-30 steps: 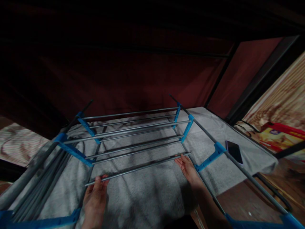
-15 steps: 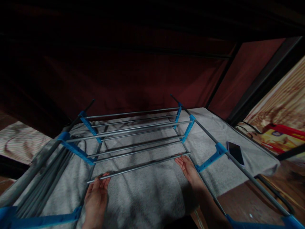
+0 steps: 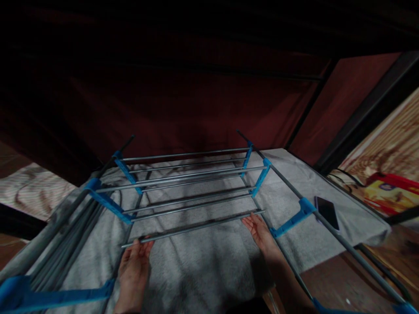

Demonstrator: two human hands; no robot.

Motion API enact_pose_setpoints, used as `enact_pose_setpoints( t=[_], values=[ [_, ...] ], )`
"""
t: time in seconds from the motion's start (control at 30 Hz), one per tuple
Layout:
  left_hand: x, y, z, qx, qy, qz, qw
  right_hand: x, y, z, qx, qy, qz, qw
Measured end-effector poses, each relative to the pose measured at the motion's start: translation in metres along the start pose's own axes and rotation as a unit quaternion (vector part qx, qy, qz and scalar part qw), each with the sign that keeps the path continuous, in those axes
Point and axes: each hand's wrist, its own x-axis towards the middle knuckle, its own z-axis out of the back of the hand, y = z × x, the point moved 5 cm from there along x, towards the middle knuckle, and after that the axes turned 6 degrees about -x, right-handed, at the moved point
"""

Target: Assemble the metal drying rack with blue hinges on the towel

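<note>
A loose grey metal rod (image 3: pixel 196 226) lies crosswise between my hands, level with the open middle of a rack frame. Near its left end my left hand (image 3: pixel 135 257) is closed around it, thumb and fingers on the tube. My right hand (image 3: pixel 257 229) grips it close to the right end. The rack has grey side poles (image 3: pixel 288 184) and blue plastic brackets (image 3: pixel 293 219). Beyond the rod, several crossbars (image 3: pixel 193 200) span the brackets of the far part. Another blue bracket (image 3: pixel 108 203) sits beyond my left hand, and one more (image 3: pixel 68 297) is at the lower left.
A bundle of several grey rods (image 3: pixel 70 244) lies at the left. The rack rests on a grey cloth (image 3: pixel 196 270). A phone (image 3: pixel 326 211) lies right of the frame. Farther right is a red and yellow package (image 3: pixel 391 192). A dark red panel (image 3: pixel 183 109) stands behind.
The view has shifted slightly, so the rack appears a little farther right. Both hands keep hold of the rod, which has hardly moved against the frame.
</note>
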Motion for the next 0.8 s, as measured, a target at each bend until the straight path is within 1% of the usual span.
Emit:
enact_pose_setpoints(
  t=[0.3, 0.43, 0.53, 0.63, 0.8],
  values=[
    [-0.006, -0.003, -0.001, -0.034, 0.009, 0.021, 0.999, -0.001, 0.000, 0.001, -0.009, 0.006, 0.014, 1.000],
    [-0.013, -0.006, -0.005, -0.048, 0.021, 0.025, 0.998, -0.002, 0.002, 0.003, -0.016, -0.011, 0.004, 1.000],
    [-0.022, -0.007, -0.008, -0.058, 0.011, 0.037, 0.998, 0.000, 0.001, 0.007, -0.022, -0.018, -0.007, 1.000],
    [-0.028, -0.008, -0.011, -0.066, 0.009, 0.032, 0.997, 0.006, -0.001, 0.015, -0.039, -0.015, -0.010, 0.999],
    [-0.032, -0.008, -0.010, -0.054, 0.028, 0.016, 0.998, 0.014, -0.006, 0.025, -0.055, -0.014, -0.016, 0.998]
  ],
)
